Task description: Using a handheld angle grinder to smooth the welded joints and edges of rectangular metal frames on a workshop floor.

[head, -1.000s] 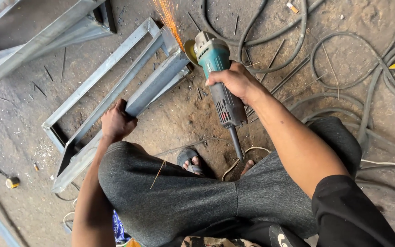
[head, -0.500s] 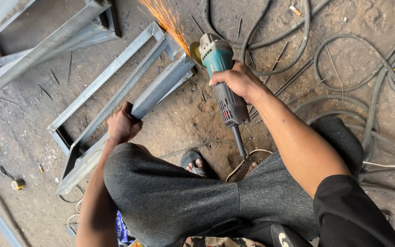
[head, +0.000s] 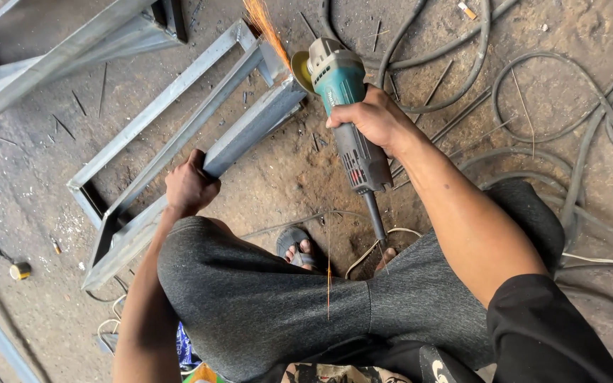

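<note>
Sparks (head: 264,25) off angle grinder (head: 342,106) gripped in right hand (head: 377,117), left hand (head: 189,186) clamped on steel frame (head: 200,142) on floor; likely kickback, or burns to sandalled foot (head: 296,248).

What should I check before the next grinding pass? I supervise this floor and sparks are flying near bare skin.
1. Grip on the angle grinder: right hand wraps the body; ok.
2. Steel frame steadied: left hand presses on its rail; ok.
3. Gloves: both hands bare; not ok.
4. Footwear: open sandal, toes exposed, a spark falling near it; not ok.
5. Spark stream direction: flies up and away from the person; ok.
6. Grinder cord and loose cables lie around the feet; not ok.
</note>
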